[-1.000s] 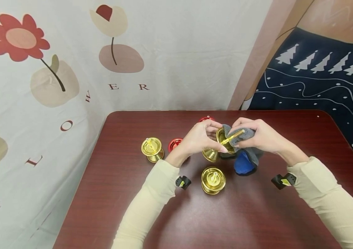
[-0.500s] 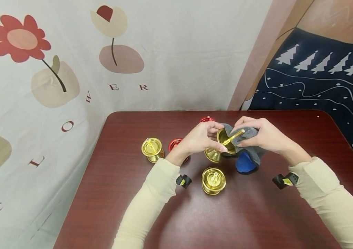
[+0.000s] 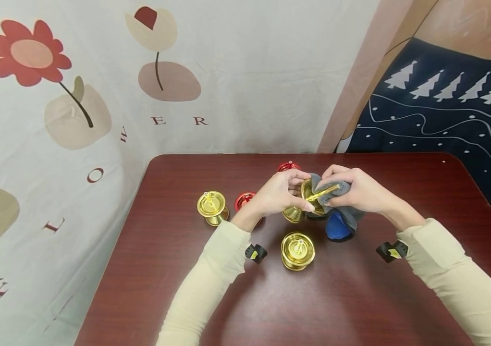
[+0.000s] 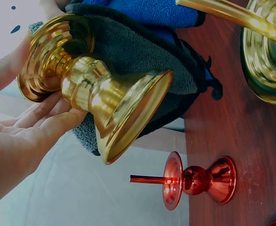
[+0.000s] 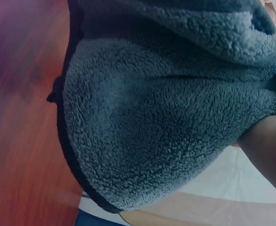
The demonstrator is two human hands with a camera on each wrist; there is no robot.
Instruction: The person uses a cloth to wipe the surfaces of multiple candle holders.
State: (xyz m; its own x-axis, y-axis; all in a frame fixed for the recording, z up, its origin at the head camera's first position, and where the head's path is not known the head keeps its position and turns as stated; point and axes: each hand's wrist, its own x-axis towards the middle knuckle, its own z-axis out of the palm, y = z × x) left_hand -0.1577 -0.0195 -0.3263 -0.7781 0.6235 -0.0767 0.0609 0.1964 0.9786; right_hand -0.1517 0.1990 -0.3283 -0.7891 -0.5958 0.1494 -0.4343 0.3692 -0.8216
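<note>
My left hand (image 3: 281,192) grips a gold candle holder (image 4: 86,87) by its upper dish, above the table. It is tilted, with its spike (image 3: 329,189) slanting up to the right in the head view and its flared hollow base turned outward in the left wrist view. My right hand (image 3: 360,190) pinches a plush cloth (image 3: 339,227), grey on one side and blue on the other. A fold of this cloth presses at the dish and beside the spike. In the right wrist view the cloth's grey face (image 5: 166,127) fills most of the picture and hides the fingertips.
A gold candle holder (image 3: 297,251) stands upright in front of my hands, and another (image 3: 211,205) at the left. Two red ones stand near: one (image 3: 244,198) partly behind my left wrist, one (image 3: 288,166) at the table's (image 3: 176,168) back edge. A curtain hangs behind.
My right hand with the cloth shifts slightly right, away from the dish, then comes back left against it. The left hand keeps its grip on the candle holder, which barely moves.
</note>
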